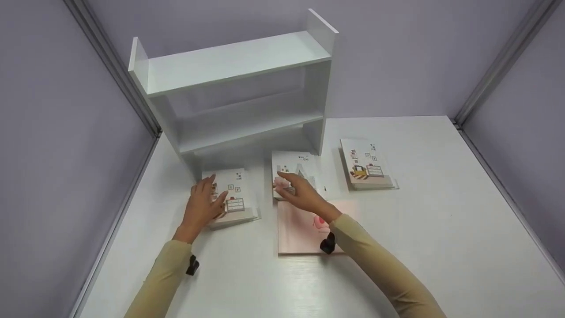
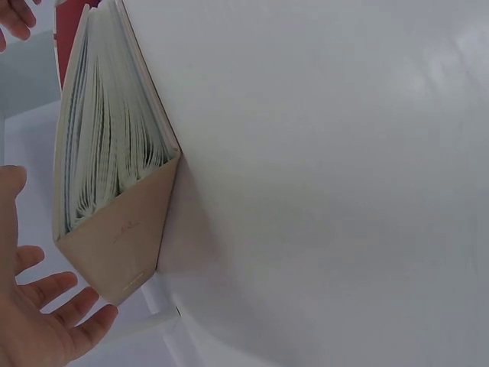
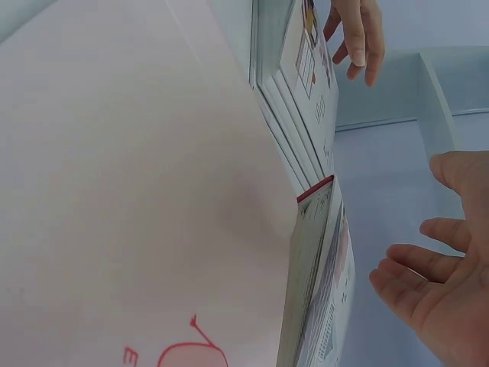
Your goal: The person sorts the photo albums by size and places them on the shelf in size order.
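My left hand (image 1: 203, 205) hovers at the left side of a white picture-covered book (image 1: 240, 194) in the head view, fingers spread and apart. Seen from the left wrist, fingertips (image 2: 90, 325) are close to the tan spine (image 2: 126, 229) of a thick book; whether they touch it I cannot tell. Over the left part of the middle book (image 1: 304, 163), which has a grey drawing, is my right hand (image 1: 304, 194). In the right wrist view its loosely bent fingers (image 3: 412, 279) stand apart from that book (image 3: 325, 290). Neither hand grips anything.
A large pink book (image 1: 295, 229) lies flat before the middle book, under my right wrist. Farther right rests another stack of illustrated books (image 1: 366, 163). Behind stands a white two-tier shelf (image 1: 238, 59), its legs near the left and middle books.
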### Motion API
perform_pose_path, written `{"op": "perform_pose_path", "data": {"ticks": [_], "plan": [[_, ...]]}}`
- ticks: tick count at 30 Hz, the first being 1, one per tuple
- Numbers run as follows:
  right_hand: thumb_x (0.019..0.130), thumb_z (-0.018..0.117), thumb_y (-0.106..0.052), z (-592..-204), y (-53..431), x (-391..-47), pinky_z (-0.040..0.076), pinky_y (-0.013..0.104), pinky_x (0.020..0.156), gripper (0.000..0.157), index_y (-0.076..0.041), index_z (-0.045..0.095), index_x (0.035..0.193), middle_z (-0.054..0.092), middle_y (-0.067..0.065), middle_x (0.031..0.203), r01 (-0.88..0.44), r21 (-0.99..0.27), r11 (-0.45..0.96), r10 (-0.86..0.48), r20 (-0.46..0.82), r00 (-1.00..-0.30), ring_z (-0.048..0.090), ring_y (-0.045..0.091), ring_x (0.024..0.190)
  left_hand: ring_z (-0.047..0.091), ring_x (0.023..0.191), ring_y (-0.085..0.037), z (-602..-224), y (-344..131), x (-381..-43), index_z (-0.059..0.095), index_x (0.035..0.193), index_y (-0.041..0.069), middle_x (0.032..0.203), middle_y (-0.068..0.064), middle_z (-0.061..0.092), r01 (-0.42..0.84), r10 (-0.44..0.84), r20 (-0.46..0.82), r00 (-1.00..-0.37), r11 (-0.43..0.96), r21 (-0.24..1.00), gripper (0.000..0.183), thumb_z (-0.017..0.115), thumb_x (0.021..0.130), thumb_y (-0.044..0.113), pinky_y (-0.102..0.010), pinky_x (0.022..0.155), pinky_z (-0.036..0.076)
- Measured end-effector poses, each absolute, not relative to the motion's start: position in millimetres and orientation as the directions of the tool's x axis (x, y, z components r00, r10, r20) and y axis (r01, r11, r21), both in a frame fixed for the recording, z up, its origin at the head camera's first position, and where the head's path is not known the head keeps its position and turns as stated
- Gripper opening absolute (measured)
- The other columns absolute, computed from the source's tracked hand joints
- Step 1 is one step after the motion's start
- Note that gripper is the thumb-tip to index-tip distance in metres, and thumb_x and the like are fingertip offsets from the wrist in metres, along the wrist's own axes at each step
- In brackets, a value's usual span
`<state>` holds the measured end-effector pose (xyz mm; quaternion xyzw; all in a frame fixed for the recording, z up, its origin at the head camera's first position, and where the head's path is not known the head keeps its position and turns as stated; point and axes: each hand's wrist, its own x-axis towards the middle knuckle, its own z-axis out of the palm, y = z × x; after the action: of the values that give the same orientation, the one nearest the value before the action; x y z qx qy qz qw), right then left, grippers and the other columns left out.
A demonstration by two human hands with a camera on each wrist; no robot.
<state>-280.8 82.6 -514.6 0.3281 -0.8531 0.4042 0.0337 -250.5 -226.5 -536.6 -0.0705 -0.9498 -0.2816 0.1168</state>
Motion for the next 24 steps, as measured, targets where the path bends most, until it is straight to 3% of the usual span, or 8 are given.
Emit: {"op": "perform_pose_path", "data": {"ticks": [7,16,24], "plan": [[0.094,0.056,-0.023,-516.4,76.0,-277.9,0.043,0.039,0.099,0.052,-0.004,0.040,0.140,0.045,0.016,0.138,-0.549,-0.717,0.430,-0.556,0.269,-0.787,0.044,0.029,0.126,0.030,0.129,-0.035,-536.8,-230.4,-247.3,0.029,0.145,0.008,0.142,-0.017,0.033,0.143,0.032,0.208,-0.978,0.827,0.543,0.067,0.051,0.093,0.045,-0.050,0.104,0.033],[0.095,0.054,-0.021,-522.1,68.7,-275.5,0.042,0.043,0.100,0.052,0.001,0.038,0.139,0.042,0.023,0.138,-0.529,-0.780,0.335,-0.588,0.265,-0.764,0.048,0.037,0.121,0.035,0.125,-0.037,-541.0,-235.2,-243.0,0.028,0.145,0.008,0.139,-0.020,0.035,0.113,-0.010,0.205,-0.979,0.811,0.574,0.066,0.051,0.093,0.043,-0.052,0.101,0.036],[0.095,0.053,-0.031,-524.7,61.8,-273.1,0.041,0.039,0.101,0.054,-0.002,0.039,0.139,0.045,0.016,0.139,-0.514,-0.753,0.411,-0.582,0.217,-0.784,0.048,0.029,0.123,0.039,0.124,-0.039,-542.7,-239.2,-239.1,0.027,0.145,0.005,0.137,-0.023,0.037,0.079,-0.036,0.182,-0.983,0.804,0.589,0.067,0.051,0.094,0.041,-0.052,0.102,0.035]]}}
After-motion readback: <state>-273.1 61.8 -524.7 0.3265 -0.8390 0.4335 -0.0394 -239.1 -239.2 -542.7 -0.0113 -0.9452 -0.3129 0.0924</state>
